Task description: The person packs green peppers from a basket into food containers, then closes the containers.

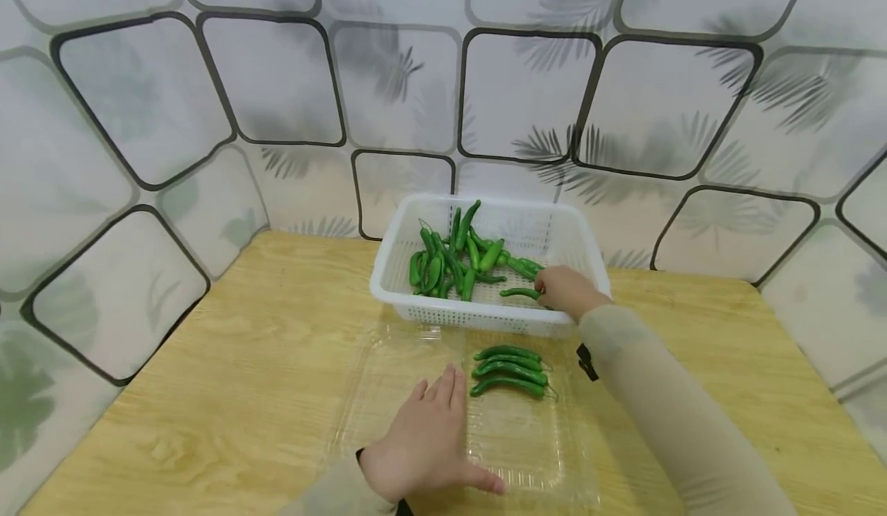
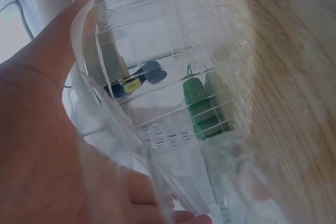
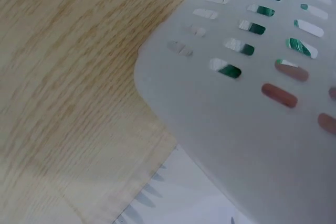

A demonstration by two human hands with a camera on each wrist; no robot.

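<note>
Several green chili peppers (image 1: 509, 371) lie side by side in the right half of a clear plastic clamshell box (image 1: 516, 431). My left hand (image 1: 433, 439) rests along the box's middle fold, fingers straight and thumb spread towards the near edge. In the left wrist view the clear wall (image 2: 126, 124) stands between thumb and fingers. At the back, a white perforated basket (image 1: 478, 317) contains a pile of green chili peppers (image 1: 443, 266). My right hand (image 1: 571, 291) reaches over its right side and pinches one chili pepper (image 1: 520, 293); its fingertips are partly hidden.
The wooden table (image 1: 229, 370) extends on both sides of the box. A patterned wall covering (image 1: 402, 85) rises behind the basket and along the sides. From the right wrist view, the basket's slotted wall (image 3: 199, 108) hides most of the right hand.
</note>
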